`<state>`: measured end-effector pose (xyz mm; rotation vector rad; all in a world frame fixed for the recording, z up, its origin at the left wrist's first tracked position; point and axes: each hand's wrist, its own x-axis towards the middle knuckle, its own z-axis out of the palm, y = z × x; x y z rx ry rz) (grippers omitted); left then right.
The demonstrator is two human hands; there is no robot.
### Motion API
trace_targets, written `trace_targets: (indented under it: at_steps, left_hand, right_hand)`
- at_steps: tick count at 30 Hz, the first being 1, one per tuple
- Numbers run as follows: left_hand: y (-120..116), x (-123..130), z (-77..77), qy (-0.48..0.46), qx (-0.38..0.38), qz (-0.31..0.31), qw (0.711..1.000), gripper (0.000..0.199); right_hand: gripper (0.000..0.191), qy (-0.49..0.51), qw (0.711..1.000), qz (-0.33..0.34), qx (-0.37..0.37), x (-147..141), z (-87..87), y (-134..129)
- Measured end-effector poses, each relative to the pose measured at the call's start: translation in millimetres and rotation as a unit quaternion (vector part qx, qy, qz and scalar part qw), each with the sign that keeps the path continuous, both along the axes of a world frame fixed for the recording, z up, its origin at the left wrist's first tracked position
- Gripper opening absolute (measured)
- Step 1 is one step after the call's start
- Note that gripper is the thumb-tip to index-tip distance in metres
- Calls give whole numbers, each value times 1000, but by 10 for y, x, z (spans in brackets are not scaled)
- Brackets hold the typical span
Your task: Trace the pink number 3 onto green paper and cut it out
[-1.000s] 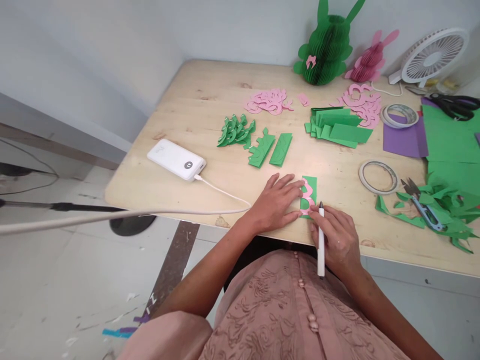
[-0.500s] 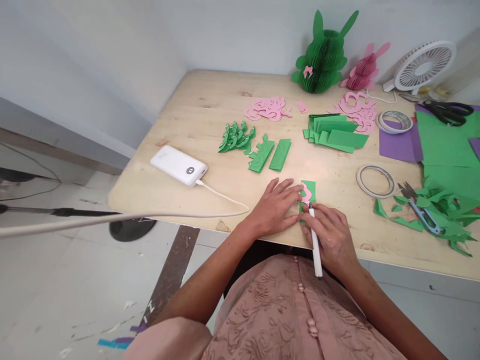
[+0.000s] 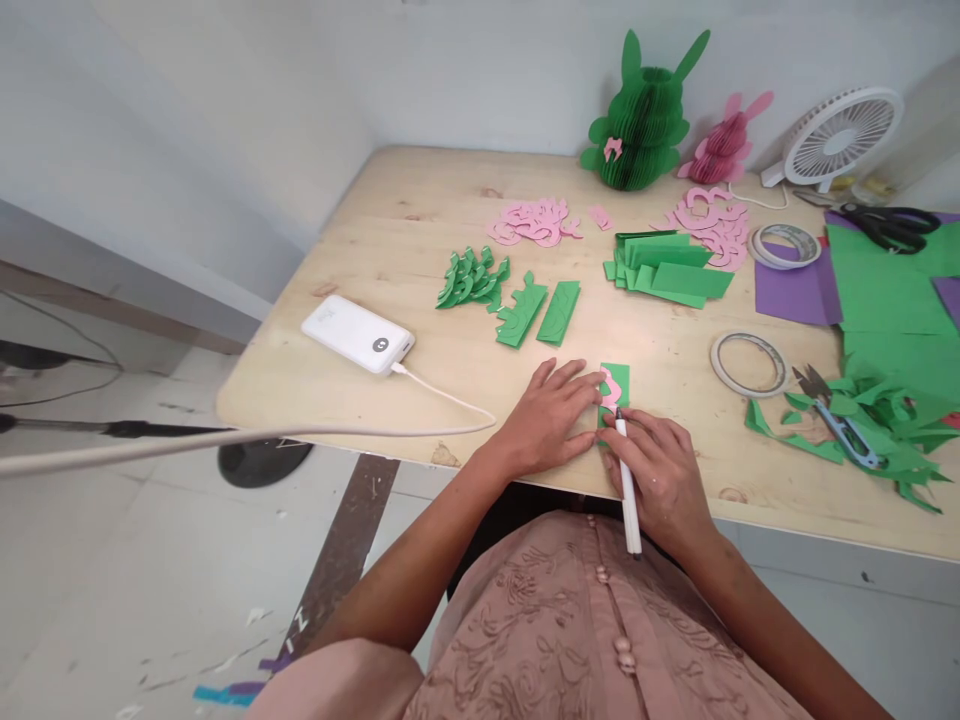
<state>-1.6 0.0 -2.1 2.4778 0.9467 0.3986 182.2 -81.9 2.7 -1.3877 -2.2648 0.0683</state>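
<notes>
Near the table's front edge lies a small green paper strip (image 3: pixel 619 374) with a pink paper cutout (image 3: pixel 612 389) on top. My left hand (image 3: pixel 547 418) lies flat with its fingers apart, the fingertips pressing on the left side of the cutout and strip. A white pen (image 3: pixel 629 490) is in my right hand (image 3: pixel 664 475), its dark tip at the lower edge of the cutout. My right fingers cover part of the strip. Just beyond my left hand are two green strips with drawn outlines, one of them a marked strip (image 3: pixel 559 312).
A white power bank (image 3: pixel 358 333) with a cable lies left. Cut green pieces (image 3: pixel 472 277), pink cutouts (image 3: pixel 532 222) and folded green strips (image 3: pixel 667 268) lie farther back. At right are tape rolls (image 3: pixel 750 364), snips (image 3: pixel 844 425) and green scraps. Paper rabbits (image 3: pixel 637 135) and a fan (image 3: pixel 844 140) stand behind.
The view has shifted very slightly. Both hands keep almost the same place, with the pen tip still at the lower edge of the pink cutout.
</notes>
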Motion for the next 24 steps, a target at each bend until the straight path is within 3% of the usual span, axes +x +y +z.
trace_targets:
  at_steps: [24]
  left_hand:
    - [-7, -8, 18, -4, -5, -1, 1000, 30]
  right_hand:
    - [30, 9, 1000, 0, 13, 10, 11, -9]
